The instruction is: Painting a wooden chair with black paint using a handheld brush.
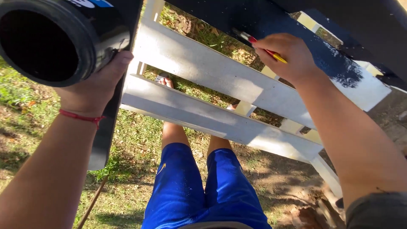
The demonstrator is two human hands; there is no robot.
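Observation:
My left hand (pixel 95 82) grips a black paint can (pixel 51 38) from below, its open dark mouth turned toward the camera. A red string circles that wrist. My right hand (pixel 288 55) holds a paintbrush (pixel 258 42) with a yellow and red handle. Its bristles rest on the black-painted slat (pixel 271 21) of a wooden slatted frame. Two lower slats (pixel 203 72) are white. A black edge board (pixel 106 131) runs down the frame's left side.
My legs in blue shorts (pixel 203 191) stand behind the frame on grass with dry leaves (pixel 25 110). My feet show between the slats. A thin stick (pixel 93 201) lies on the ground. Bare dirt spreads at the lower right.

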